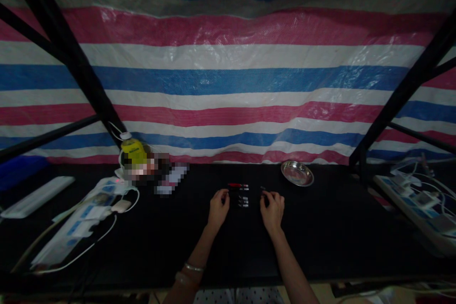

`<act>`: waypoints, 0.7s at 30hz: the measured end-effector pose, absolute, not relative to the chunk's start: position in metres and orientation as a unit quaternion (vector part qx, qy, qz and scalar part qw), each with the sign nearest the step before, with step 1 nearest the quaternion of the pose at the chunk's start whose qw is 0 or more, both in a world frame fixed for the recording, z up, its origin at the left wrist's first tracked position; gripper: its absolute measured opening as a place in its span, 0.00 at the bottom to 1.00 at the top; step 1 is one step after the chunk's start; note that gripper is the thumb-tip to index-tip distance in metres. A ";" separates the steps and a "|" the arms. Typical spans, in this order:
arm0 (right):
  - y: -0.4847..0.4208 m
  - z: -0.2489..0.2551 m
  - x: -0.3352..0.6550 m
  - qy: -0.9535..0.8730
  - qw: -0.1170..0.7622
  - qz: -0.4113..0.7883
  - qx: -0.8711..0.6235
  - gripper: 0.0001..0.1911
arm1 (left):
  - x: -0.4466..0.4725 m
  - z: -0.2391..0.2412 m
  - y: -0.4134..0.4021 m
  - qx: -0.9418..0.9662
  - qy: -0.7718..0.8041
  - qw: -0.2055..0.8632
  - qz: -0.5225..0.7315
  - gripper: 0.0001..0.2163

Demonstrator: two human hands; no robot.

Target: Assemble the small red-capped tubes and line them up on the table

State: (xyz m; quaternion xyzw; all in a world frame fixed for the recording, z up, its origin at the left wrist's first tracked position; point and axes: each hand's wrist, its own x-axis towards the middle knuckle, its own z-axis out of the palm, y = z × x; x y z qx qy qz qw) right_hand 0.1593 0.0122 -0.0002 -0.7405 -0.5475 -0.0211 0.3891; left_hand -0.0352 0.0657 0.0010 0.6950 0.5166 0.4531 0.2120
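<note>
On the black table, my left hand (218, 209) is closed, its thumb and fingers drawn together beside a small row of slim parts. What it may hold is too dark to make out. At the top of that row lies a red pen-like piece (234, 185) with a shiny right end. Below it are several short silver parts (243, 201), lying crosswise one under another. My right hand (272, 208) is to the right of the row, its fingers bent and pinched. A tiny metal piece (262, 188) shows at its fingertips.
A round metal dish (297, 174) stands at the back right. To the left are a power strip (80, 223) with cords, a bottle of yellow liquid (134, 150) and a blurred-out patch. Another power strip (416, 209) lies far right. Black frame posts flank a striped sheet (228, 80).
</note>
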 end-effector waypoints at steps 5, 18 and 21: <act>0.013 0.003 0.145 -0.613 0.387 0.015 -0.689 0.12 | -0.036 0.002 0.066 0.701 0.532 0.191 0.434 0.10; 0.056 0.016 0.147 -0.692 0.320 0.060 -0.645 0.11 | -0.038 -0.001 0.067 0.709 0.526 0.196 0.427 0.10; 0.055 0.012 0.146 -0.687 0.348 0.081 -0.633 0.09 | -0.037 0.000 0.067 0.707 0.523 0.200 0.432 0.10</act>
